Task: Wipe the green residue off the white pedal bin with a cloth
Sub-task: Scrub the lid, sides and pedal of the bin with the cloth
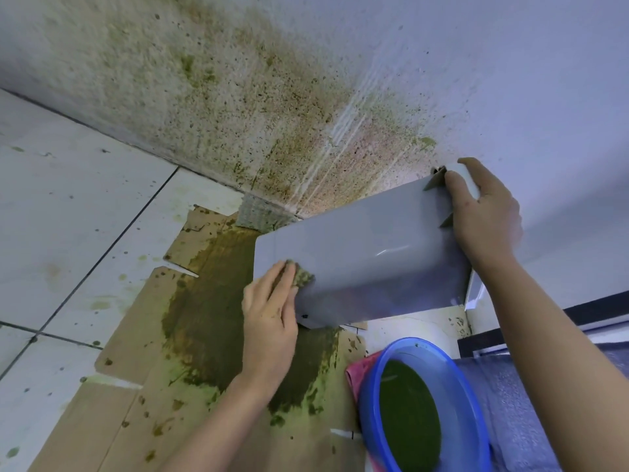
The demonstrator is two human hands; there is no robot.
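Observation:
The white pedal bin (360, 253) is tilted on its side above the floor, its base end toward the left and its side looking clean and glossy. My left hand (270, 315) lies with straight fingers over a small green-stained cloth (301, 275), pressing it against the bin's lower left corner. Most of the cloth is hidden under my fingers. At the bin's top end on the right, my right hand (483, 212) grips the rim, fingers curled over the edge near the hinge.
Flattened cardboard (143, 338) covers the tiled floor under the bin, with a large dark green smear (211, 301) on it. The wall (238, 97) behind is spattered green. A blue basin (422, 407) of green liquid sits at the lower right on a pink cloth (357, 369).

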